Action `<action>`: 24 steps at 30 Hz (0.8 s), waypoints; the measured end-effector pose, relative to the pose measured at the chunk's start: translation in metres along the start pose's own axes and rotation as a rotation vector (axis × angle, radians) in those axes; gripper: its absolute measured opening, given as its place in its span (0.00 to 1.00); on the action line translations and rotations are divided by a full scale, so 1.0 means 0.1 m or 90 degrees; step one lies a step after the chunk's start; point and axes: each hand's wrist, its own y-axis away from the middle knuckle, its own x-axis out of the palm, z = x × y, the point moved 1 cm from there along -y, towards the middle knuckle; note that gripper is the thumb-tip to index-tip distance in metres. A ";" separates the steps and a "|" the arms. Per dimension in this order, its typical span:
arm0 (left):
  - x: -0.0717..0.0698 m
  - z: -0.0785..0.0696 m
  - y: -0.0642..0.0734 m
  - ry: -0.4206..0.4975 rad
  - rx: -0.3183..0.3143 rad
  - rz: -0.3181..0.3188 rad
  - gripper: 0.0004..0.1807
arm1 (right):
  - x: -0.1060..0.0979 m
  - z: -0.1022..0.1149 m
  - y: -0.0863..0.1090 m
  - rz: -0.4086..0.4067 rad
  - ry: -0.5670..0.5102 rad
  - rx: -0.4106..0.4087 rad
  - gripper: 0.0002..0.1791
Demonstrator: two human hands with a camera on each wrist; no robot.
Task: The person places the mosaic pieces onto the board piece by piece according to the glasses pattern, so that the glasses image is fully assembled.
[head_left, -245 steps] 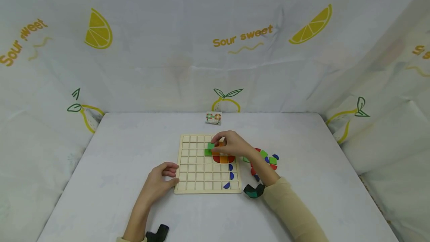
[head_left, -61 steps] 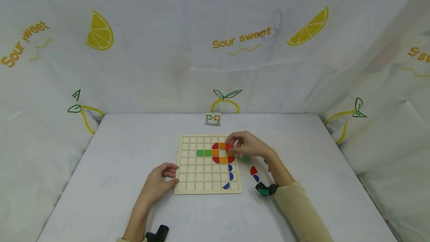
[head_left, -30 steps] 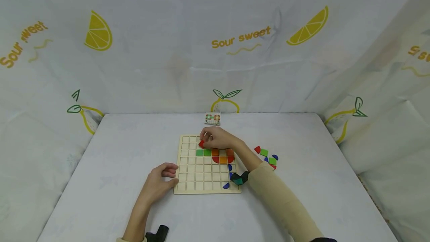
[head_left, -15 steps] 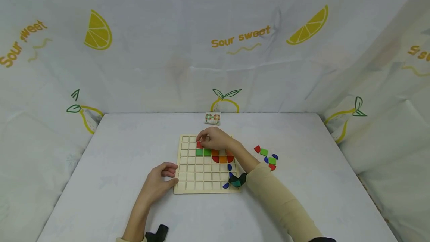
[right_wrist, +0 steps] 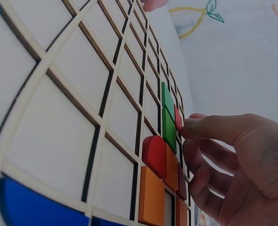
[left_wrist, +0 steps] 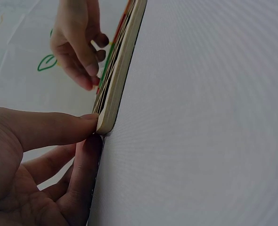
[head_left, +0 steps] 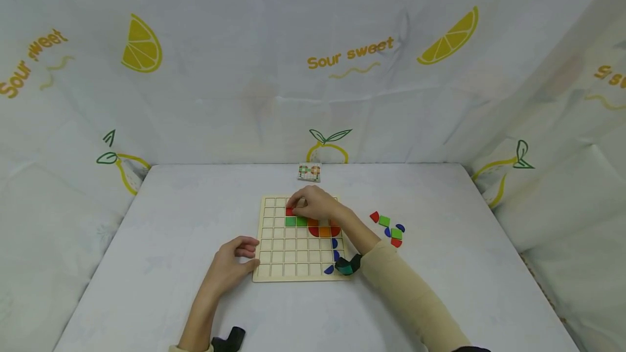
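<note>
In the head view a square wooden grid board (head_left: 295,281) lies on the white table. My left hand (head_left: 232,265) rests beside its left edge, thumb and fingertips touching the rim; in the left wrist view the thumb tip (left_wrist: 89,117) meets the board's edge. My right hand (head_left: 315,202) pinches a red tile (head_left: 289,212) between thumb and forefinger at a cell just above the dark green square (head_left: 290,222). In the right wrist view the same red tile (right_wrist: 177,117) is at the fingertips, partly hidden. A light green square (head_left: 301,222), orange squares (head_left: 325,232) and rounded red tiles (head_left: 314,232) fill cells nearby.
Several loose red, green and blue tiles (head_left: 396,234) lie right of the board. Blue half-round tiles (head_left: 335,243) sit along the board's right side. A small patterned card (head_left: 310,172) lies behind it, near the printed cloth backdrop (head_left: 220,96).
My right hand has moved left across the board, carrying a red tile to the cell above the green squares. The green squares have been laid leftward, and fewer loose tiles remain. My left hand stays put.
</note>
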 end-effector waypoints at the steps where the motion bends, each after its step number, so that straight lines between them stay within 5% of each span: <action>1: 0.00 0.00 0.00 0.000 0.000 0.001 0.20 | -0.01 0.01 0.01 0.000 -0.006 -0.001 0.10; 24: -0.01 -0.01 0.00 0.005 0.006 0.001 0.21 | -0.37 -0.07 0.72 -0.053 -0.043 0.089 0.14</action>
